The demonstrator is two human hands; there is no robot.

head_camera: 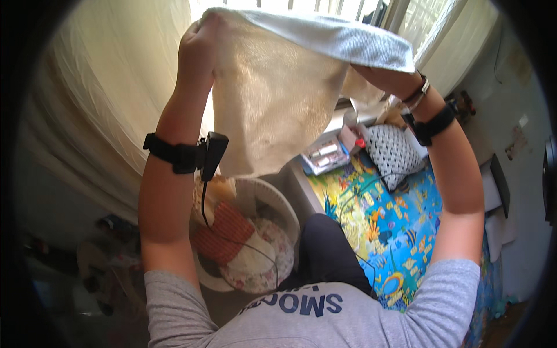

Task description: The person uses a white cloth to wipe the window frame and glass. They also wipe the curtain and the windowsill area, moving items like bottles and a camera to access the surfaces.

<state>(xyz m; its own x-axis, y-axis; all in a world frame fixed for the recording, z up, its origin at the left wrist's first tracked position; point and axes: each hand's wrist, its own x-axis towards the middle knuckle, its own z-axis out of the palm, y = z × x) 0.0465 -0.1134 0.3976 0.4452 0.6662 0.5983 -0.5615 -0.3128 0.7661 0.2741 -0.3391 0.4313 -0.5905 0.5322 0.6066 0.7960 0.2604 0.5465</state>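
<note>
A thin towel-like cloth (278, 100) hangs in front of the window, held up between both hands. Its hanging side looks beige against the light, and a folded-over top edge shows pale blue-white. My left hand (204, 45) grips its upper left corner. At the right end, my right hand (385, 79) holds the cloth from beneath the fold, which hides most of the fingers. Below the cloth stands a round light-coloured basket (290, 204). Inside it lie a rust-red ribbed cloth (224, 237), a cream piece (254, 257) and a floral fabric (283, 248).
Long cream curtains (109, 87) hang at the left. To the right, a colourful sea-life mat (391, 243) covers a raised surface. A black-and-white patterned cushion (391, 152) and a clear-topped box (326, 154) rest there. Black cables (256, 249) run from the wrist straps past the basket.
</note>
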